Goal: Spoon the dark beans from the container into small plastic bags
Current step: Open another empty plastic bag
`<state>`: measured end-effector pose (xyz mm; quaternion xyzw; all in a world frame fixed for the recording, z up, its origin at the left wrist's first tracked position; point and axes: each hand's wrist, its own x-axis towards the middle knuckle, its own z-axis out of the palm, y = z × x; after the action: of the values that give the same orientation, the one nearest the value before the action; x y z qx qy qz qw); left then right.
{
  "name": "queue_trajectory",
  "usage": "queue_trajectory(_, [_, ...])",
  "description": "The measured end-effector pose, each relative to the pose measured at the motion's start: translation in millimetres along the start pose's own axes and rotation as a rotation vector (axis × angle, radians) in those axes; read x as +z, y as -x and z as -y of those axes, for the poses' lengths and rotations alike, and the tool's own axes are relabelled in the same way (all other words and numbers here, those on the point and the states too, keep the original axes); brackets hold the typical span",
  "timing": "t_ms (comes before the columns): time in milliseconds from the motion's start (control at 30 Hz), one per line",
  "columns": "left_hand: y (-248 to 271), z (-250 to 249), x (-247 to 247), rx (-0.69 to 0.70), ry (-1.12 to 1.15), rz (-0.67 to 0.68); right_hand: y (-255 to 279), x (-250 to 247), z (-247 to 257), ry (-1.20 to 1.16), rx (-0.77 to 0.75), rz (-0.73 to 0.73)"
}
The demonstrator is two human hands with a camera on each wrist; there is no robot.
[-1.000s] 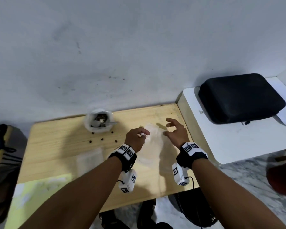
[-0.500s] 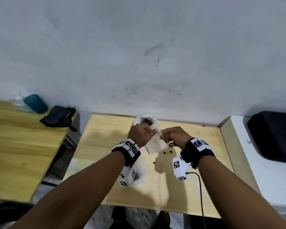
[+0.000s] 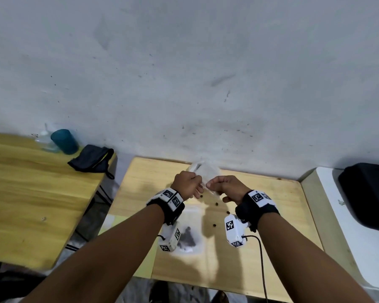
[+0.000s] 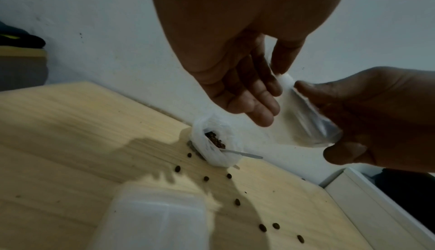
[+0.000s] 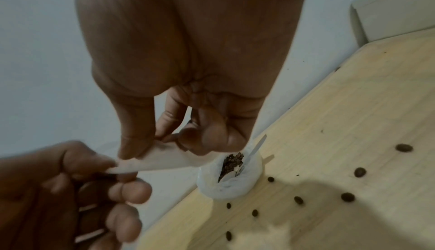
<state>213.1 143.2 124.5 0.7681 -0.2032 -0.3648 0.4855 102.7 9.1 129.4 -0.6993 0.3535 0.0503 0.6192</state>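
Hands meet above the pale wooden surface, each pinching an edge of one small clear plastic bag held in the air between them. The left hand grips the bag's edge between thumb and forefinger, its other fingers loosely extended below; the right hand pinches the opposite edge with thumb and curled fingers. Behind the hands, against the grey wall, stands the white plastic-lined container holding dark beans, with a light-coloured spoon resting in it, handle protruding over the rim. Loose dark beans lie scattered on the surface near the container. A second clear plastic bag containing dark beans lies flat on the surface beneath the left wrist. A teal cylindrical cup and a black pouch rest on a neighbouring wooden table.
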Motion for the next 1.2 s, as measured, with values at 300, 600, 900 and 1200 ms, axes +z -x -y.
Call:
queue_trajectory(300, [-1.4,-13.9,10.1,0.023,-0.178,0.005,-2.7,-7.2,-2.2,0.310,-0.186,-0.146])
queue_trajectory(600, [-0.2,-10.5,26.3,0.279,-0.374,-0.124,-5.2,-30.5,-3.1,0.223,-0.204,-0.245])
queue_trajectory(900, [-1.5,-9.2,28.2,0.306,-0.732,0.040,6.6,-38.8,3.8,-0.005,-0.056,-0.055])
queue_trajectory(1200, [-1.9,2.4,27.8,0.443,-0.789,0.092,11.1,-31.8,4.2,0.330,-0.189,-0.075])
